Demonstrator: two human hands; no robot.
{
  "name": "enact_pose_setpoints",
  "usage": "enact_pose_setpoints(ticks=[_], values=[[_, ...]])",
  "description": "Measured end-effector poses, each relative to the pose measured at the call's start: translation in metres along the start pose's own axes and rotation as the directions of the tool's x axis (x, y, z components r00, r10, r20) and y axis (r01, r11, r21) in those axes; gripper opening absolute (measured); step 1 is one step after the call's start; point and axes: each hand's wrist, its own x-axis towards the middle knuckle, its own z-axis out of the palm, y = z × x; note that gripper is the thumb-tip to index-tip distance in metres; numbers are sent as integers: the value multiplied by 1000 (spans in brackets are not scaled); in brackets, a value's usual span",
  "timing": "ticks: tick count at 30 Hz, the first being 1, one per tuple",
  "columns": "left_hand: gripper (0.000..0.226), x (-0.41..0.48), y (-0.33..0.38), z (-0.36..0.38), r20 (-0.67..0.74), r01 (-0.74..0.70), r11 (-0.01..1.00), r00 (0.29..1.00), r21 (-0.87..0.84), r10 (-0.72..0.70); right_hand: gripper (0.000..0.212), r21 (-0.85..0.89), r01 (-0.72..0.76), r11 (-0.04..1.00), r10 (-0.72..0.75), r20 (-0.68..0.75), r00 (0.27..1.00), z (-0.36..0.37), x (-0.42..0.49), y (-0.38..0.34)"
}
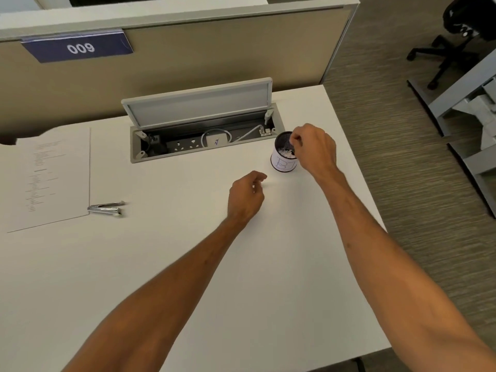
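On the white desk, white scraps are already gathered in the mesh cup, over whose mouth the right hand is pinched, while the left hand is curled just left of it, any held scrap unseen; the clearing is judged nearly done.

Right hand covers the right wall of the mesh cup; whatever its fingertips pinch over the rim is too small to tell. Left hand, just left of the cup: curled fingers hide any contents. Printed sheet, far left of the cup: text unreadable, left side cut off.
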Motion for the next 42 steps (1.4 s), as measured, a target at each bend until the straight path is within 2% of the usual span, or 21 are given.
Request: enact_pose_setpoints(ticks=[3,8,12,14,16,17,19,22,24,28,31,36,42], values=[[35,11,4,2,39,-42,999,998,28,41,21,-126,67,990,-58,70,996,-1,5,-5],[34,19,1,5,51,-63,996,997,65,60,18,-89,-4,996,3,-6,1000,2,3,-11],[38,16,-6,2,66,-84,988,995,126,76,15,31,-32,999,36,-130,991,5,-10,-11],[42,12,-13,-1,74,-102,978,993,183,90,13,127,-47,991,78,-252,965,5,-26,-16],[45,9,-20,-5,69,-119,969,992,214,107,10,218,-49,975,116,-309,944,8,-52,-25],[46,7,-24,-8,71,-130,965,991,226,117,7,265,-48,963,127,-289,949,14,-67,-28],[50,2,-32,-13,102,-160,951,985,263,138,4,311,-75,948,127,-152,980,33,-99,-30],[53,-5,-45,-19,195,-209,923,969,323,151,4,224,-39,974,19,91,996,69,-135,-23],[57,-7,-51,-20,251,-257,899,952,354,173,7,188,22,982,-51,153,987,84,-144,-20],[67,-17,-62,-19,342,-346,843,916,412,209,10,122,122,985,-141,155,978,95,-141,-18],[70,-30,-72,-17,343,-389,816,905,428,252,10,90,160,983,-172,155,973,98,-138,-17],[58,-43,-78,-14,251,-351,841,931,412,266,10,45,174,984,-178,154,972,104,-138,-20],[58,-53,-84,-9,264,-342,833,933,435,245,12,-26,163,986,-156,176,972,100,-139,-34]])
